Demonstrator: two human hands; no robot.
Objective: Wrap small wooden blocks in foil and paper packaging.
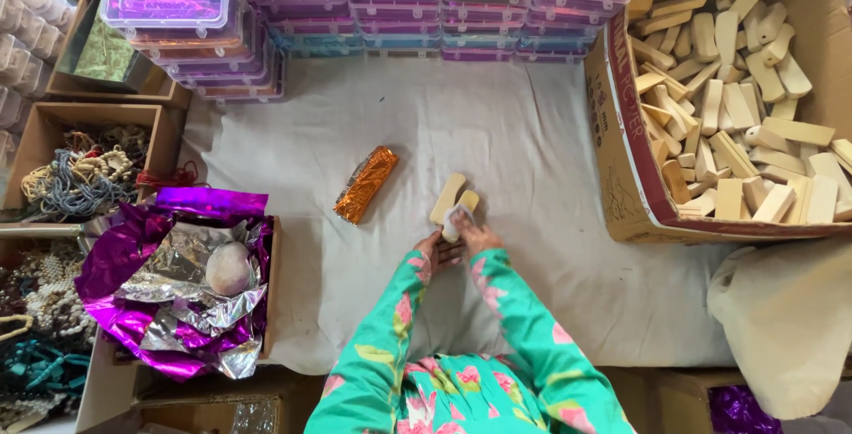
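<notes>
Hands meet at the near middle of the table (pixel 532 159): the left hand (pixel 429 251) and right hand (pixel 476 237) both close their fingers around a small pale block (pixel 453 221), seemingly to steady it between them. Just beyond it lies a wooden block (pixel 446 197) on the white cloth, with an orange foil-wrapped bar (pixel 366 185) to its left. Open cloth stretches beyond. A cardboard box of wooden blocks (pixel 621 177) bounds the right edge, stacked clear plastic cases (pixel 399 8) the far one.
</notes>
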